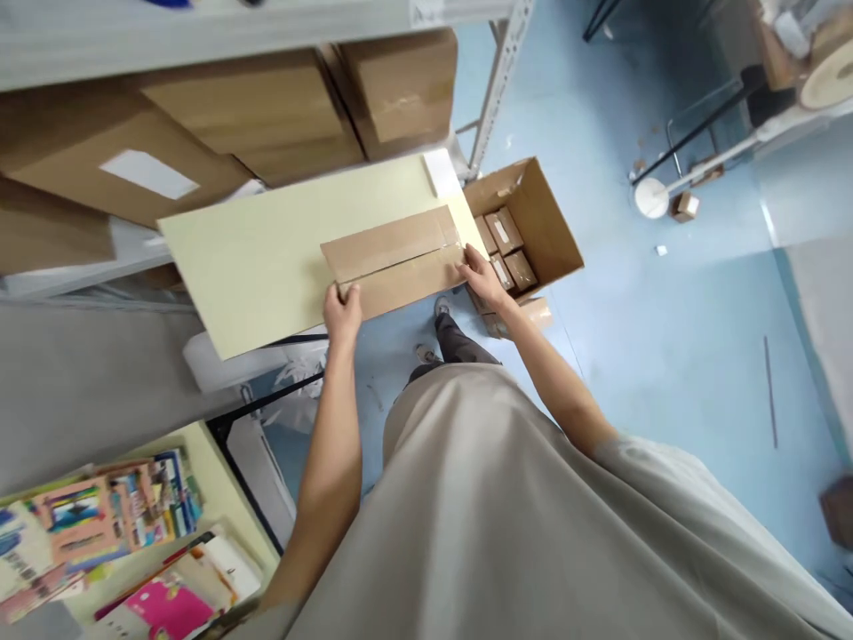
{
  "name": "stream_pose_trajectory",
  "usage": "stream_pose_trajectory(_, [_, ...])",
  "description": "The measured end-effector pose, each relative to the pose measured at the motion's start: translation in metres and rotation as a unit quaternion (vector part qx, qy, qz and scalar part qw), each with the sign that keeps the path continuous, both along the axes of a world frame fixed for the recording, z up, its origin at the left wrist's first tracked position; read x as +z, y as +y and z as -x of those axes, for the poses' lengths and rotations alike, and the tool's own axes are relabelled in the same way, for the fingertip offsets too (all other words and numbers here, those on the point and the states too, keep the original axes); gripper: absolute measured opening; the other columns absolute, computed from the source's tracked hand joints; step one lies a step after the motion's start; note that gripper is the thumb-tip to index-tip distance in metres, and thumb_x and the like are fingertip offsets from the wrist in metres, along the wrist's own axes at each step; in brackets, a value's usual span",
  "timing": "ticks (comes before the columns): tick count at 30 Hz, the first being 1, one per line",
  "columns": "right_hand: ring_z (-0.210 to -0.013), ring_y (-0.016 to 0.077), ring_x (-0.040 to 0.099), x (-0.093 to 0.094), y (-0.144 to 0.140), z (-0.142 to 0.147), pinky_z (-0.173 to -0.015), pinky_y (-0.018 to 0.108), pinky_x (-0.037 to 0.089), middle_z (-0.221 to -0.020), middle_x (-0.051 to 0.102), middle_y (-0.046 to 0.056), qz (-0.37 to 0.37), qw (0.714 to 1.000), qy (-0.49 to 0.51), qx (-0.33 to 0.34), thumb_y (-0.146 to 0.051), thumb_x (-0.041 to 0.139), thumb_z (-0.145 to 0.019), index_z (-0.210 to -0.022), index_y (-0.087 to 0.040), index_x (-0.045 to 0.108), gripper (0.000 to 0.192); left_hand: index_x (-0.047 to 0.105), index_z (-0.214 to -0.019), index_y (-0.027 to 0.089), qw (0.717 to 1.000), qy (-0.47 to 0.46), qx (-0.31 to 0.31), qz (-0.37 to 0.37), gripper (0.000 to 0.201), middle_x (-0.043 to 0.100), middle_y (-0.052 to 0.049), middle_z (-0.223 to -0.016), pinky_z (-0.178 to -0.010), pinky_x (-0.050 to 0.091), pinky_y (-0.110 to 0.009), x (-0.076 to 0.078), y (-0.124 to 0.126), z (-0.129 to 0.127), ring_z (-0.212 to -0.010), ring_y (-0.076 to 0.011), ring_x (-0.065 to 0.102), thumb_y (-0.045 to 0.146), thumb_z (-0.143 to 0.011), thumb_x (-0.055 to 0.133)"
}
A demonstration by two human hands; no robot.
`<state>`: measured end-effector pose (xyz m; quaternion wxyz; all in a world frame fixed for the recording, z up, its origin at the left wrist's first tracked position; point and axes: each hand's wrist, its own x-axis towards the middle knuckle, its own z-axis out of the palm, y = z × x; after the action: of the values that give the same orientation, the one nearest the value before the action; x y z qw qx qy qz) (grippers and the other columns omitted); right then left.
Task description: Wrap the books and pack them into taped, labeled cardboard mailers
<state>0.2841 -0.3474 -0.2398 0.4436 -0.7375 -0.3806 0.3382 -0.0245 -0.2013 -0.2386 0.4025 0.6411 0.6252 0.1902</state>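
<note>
A flat brown cardboard piece [393, 258] with a seam down its middle lies on a pale yellow-green board [267, 258]. My left hand [343, 316] grips the cardboard's near left corner, thumb on top. My right hand [481, 280] holds its right end at the board's edge. Both arms reach forward from my grey shirt.
Large brown cartons [267, 111] fill a grey metal shelf [497, 89] behind the board. An open carton [533, 222] with small brown boxes stands on the blue floor at right. Colourful booklets [99, 524] lie on a table at lower left. A white round stand [651, 197] sits far right.
</note>
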Motion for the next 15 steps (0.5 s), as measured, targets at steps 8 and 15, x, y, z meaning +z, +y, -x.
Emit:
stream_pose_trajectory(8, [-0.151, 0.0366, 0.07, -0.015, -0.139, 0.039, -0.132, 0.058, 0.054, -0.165, 0.07, 0.019, 0.094, 0.977, 0.153, -0.113, -0.077, 0.074, -0.098, -0.173, -0.02, 0.057, 0.096, 0.062, -0.143, 0.024, 1.0, 0.017, -0.008, 0.017, 0.045, 0.075, -0.014, -0.151, -0.127, 0.055, -0.045, -0.01, -0.078, -0.003, -0.146, -0.0308, 0.07, 0.026, -0.098, 0.063])
stream_pose_trajectory(15, [-0.122, 0.0323, 0.079, -0.029, -0.212, 0.018, -0.117, 0.051, 0.064, -0.141, 0.08, 0.016, 0.129, 0.964, 0.175, -0.152, -0.079, 0.08, -0.087, -0.148, -0.022, 0.074, 0.083, 0.061, -0.138, 0.026, 0.992, 0.08, -0.041, 0.09, 0.039, 0.079, -0.012, -0.143, -0.115, 0.063, -0.043, -0.003, -0.151, -0.017, -0.134, -0.0318, 0.076, 0.034, -0.1, 0.066])
